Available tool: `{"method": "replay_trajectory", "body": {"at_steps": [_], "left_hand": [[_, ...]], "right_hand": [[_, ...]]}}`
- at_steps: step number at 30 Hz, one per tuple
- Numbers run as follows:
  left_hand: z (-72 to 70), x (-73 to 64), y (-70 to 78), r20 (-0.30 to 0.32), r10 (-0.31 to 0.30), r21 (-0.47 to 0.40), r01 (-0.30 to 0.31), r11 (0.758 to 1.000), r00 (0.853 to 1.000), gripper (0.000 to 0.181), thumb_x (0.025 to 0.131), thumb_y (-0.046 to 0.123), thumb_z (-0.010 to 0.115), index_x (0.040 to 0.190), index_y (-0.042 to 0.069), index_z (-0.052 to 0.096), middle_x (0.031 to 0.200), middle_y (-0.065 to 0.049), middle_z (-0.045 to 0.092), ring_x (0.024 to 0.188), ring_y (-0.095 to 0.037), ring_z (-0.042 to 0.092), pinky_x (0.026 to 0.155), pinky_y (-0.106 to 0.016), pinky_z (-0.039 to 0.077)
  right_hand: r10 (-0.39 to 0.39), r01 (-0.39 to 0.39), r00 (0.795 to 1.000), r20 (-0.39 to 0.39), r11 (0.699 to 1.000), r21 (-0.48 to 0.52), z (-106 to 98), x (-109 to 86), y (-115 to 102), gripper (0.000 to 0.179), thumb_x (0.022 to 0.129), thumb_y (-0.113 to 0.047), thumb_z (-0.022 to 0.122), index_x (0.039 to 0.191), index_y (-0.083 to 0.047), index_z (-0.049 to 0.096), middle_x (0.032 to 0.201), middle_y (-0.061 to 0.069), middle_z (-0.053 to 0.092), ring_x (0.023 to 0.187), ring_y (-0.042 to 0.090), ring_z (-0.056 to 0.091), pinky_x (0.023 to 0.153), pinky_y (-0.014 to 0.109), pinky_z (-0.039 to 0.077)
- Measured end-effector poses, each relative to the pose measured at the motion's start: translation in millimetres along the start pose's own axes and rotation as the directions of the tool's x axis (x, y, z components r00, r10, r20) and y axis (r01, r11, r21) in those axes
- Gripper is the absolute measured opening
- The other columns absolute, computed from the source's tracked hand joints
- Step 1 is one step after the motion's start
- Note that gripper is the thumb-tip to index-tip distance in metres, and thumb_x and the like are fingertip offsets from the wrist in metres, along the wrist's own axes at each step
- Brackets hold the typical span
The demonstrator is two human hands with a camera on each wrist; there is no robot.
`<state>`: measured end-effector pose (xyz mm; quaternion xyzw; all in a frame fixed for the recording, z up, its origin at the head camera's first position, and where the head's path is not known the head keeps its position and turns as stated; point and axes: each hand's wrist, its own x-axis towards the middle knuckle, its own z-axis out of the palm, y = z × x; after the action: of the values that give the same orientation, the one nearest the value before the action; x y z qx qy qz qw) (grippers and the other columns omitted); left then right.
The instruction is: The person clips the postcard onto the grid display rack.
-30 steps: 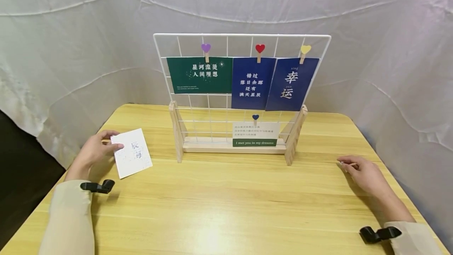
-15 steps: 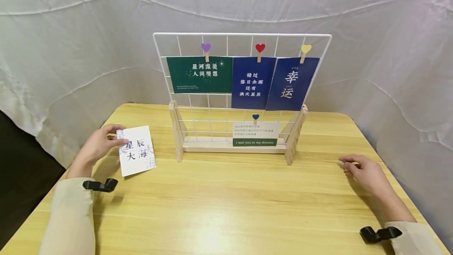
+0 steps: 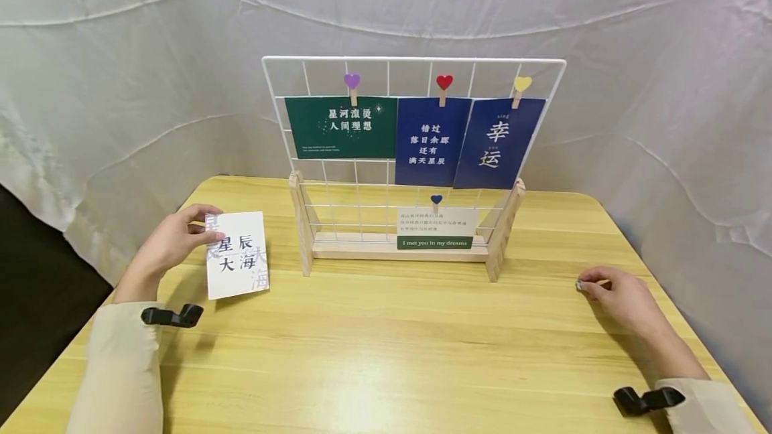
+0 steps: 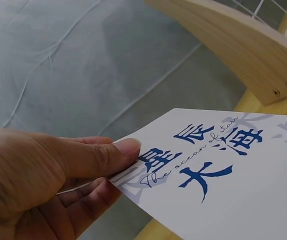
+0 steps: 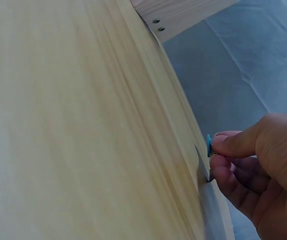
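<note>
My left hand (image 3: 175,243) pinches a white card (image 3: 237,276) by its upper left corner, above the left part of the table. In the left wrist view the thumb lies on top of the card (image 4: 243,195), which bears blue characters and thin script. At the right side of the table, my right hand (image 3: 621,293) pinches a small clothespin (image 5: 209,145) with a blue top, mostly hidden by the fingers. Between the hands stands a white wire grid rack (image 3: 356,203) on a wooden base (image 3: 344,246).
Heart-topped clothespins hold a green card (image 3: 344,142), two blue cards, one of them the rightmost blue card (image 3: 525,112), and a white-and-green card (image 3: 422,236) on the grid. A pale cloth (image 3: 181,52) hangs behind the wooden table (image 3: 386,340).
The card in my left hand has turned its printed face toward the head camera and shifted slightly right. My right hand stays in place, its clothespin turned a little and showing more.
</note>
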<state>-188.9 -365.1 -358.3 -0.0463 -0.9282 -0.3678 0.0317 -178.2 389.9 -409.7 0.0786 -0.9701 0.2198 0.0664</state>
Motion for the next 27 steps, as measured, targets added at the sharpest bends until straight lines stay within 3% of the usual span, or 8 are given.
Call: {"method": "replay_trajectory", "body": {"at_steps": [6, 14, 23, 27], "left_hand": [[-2.9, -3.2, 11.7, 0.013, 0.051, -0.011, -0.051, 0.999, 0.999, 0.045, 0.093, 0.016, 0.069, 0.131, 0.000, 0.052, 0.108, -0.023, 0.061, 0.095, -0.033, 0.063, 0.071, -0.026, 0.051], [-3.1, -4.6, 25.5, 0.017, 0.087, -0.027, -0.087, 0.996, 0.996, 0.042, 0.093, 0.015, 0.069, 0.130, 0.002, 0.054, 0.105, -0.019, 0.065, 0.086, -0.010, 0.062, 0.071, -0.025, 0.052], [4.8, -3.5, 41.7, 0.031, 0.149, -0.072, -0.147, 0.987, 0.988, 0.043, 0.091, 0.009, 0.071, 0.129, -0.001, 0.054, 0.103, -0.018, 0.066, 0.086, -0.011, 0.063, 0.070, -0.021, 0.051], [10.2, -2.5, 49.3, 0.038, 0.159, -0.085, -0.155, 0.984, 0.987, 0.041, 0.091, 0.008, 0.070, 0.127, 0.000, 0.055, 0.102, -0.018, 0.066, 0.087, -0.013, 0.063, 0.072, -0.024, 0.053]], "right_hand": [[-0.020, 0.020, 1.000, -0.016, 1.000, -0.018, -1.2, 0.5, -1.2, 0.011, 0.099, -0.022, 0.061, 0.099, -0.011, 0.064, 0.073, -0.005, 0.064, 0.066, 0.010, 0.059, 0.062, 0.032, 0.045], [-0.017, 0.017, 1.000, 0.011, 1.000, -0.012, -2.5, 3.1, -5.4, 0.033, 0.097, -0.025, 0.064, 0.120, -0.001, 0.065, 0.091, 0.007, 0.070, 0.075, 0.019, 0.064, 0.064, 0.037, 0.048], [-0.026, 0.027, 0.999, 0.030, 1.000, -0.010, -7.2, 4.2, -13.2, 0.021, 0.094, -0.028, 0.067, 0.105, -0.010, 0.069, 0.092, 0.008, 0.070, 0.079, 0.022, 0.062, 0.064, 0.035, 0.047], [-0.048, 0.047, 0.998, 0.036, 0.999, 0.006, -7.8, 3.9, -18.0, 0.023, 0.094, -0.025, 0.068, 0.109, -0.008, 0.067, 0.092, 0.007, 0.070, 0.080, 0.019, 0.063, 0.062, 0.030, 0.048]]}}
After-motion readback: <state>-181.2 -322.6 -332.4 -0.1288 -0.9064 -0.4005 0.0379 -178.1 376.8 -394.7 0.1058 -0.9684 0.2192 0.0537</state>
